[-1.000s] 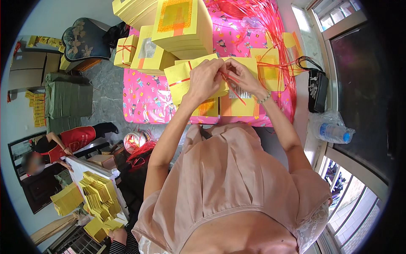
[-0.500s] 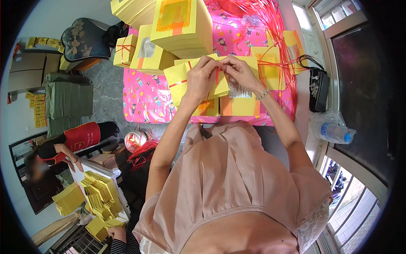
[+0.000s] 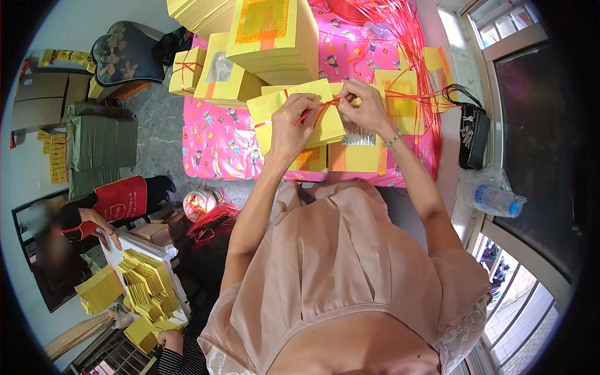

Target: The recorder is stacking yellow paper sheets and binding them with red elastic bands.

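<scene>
A bundle of yellow paper (image 3: 326, 132) lies tilted on the pink-covered table (image 3: 215, 147), bound with red plastic string (image 3: 327, 105). Over its left side, my left hand (image 3: 291, 125) is closed, pinching one part of the string. Just right of the bundle, my right hand (image 3: 365, 111) has thumb and fingers pressed together on another part. The string runs taut between them and loops down over the paper. Beneath my right hand is a yellow sheet with a silver foil patch (image 3: 359, 136). My left fingers partly hide the string.
Tall yellow paper stacks (image 3: 275, 59) stand beyond my hands. Long red strings (image 3: 425, 69) hang along the table's right side. A black bag (image 3: 473, 134) and a wrapped bottle (image 3: 497, 199) lie by the window. At lower left, other people's hands are near a white table (image 3: 178, 275) of folded yellow paper.
My hands have moved apart from fingertips nearly touching. The red string now stretches visibly between them, and a loop shows over the bundle.
</scene>
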`<state>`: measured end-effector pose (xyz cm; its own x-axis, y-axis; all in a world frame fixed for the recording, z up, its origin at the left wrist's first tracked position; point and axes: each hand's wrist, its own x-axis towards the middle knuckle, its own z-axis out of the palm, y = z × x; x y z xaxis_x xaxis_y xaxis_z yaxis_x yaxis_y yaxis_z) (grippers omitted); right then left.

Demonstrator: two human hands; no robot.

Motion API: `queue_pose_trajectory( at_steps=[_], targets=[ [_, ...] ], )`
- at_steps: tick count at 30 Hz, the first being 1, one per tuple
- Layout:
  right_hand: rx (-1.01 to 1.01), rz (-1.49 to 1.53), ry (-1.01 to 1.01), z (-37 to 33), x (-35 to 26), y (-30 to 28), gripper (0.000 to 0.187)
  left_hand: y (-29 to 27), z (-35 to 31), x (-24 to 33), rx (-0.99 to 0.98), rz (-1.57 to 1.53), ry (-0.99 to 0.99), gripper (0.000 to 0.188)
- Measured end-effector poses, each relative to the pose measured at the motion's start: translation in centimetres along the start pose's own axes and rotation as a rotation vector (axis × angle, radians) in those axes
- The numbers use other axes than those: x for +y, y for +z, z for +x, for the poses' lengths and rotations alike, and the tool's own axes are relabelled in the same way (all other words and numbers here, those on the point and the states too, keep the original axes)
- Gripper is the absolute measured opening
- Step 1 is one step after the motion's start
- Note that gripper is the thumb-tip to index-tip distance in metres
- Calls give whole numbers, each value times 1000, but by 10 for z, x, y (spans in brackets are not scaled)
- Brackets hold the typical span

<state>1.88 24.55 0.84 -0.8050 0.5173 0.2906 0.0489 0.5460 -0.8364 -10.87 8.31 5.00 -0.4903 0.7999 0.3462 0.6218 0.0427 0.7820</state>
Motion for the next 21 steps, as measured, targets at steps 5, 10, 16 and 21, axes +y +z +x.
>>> queue_pose_trajectory(
  at_steps=[5, 10, 16, 21],
  targets=[
    [-16, 54, 22, -1, -2, 4, 8, -2, -5, 1, 17, 1, -18, 11],
    [-90, 50, 160, -6, -4, 6, 8, -9, -11, -1, -77, 15, -36, 21],
    [-101, 655, 405, -11, 8, 23, 34, -62, -27, -4, 240, 86, -77, 61],
    [-181, 761, 659, -10, -45, 21, 55, -60, -58, -49, 314, -451, -685, 79]
  ],
)
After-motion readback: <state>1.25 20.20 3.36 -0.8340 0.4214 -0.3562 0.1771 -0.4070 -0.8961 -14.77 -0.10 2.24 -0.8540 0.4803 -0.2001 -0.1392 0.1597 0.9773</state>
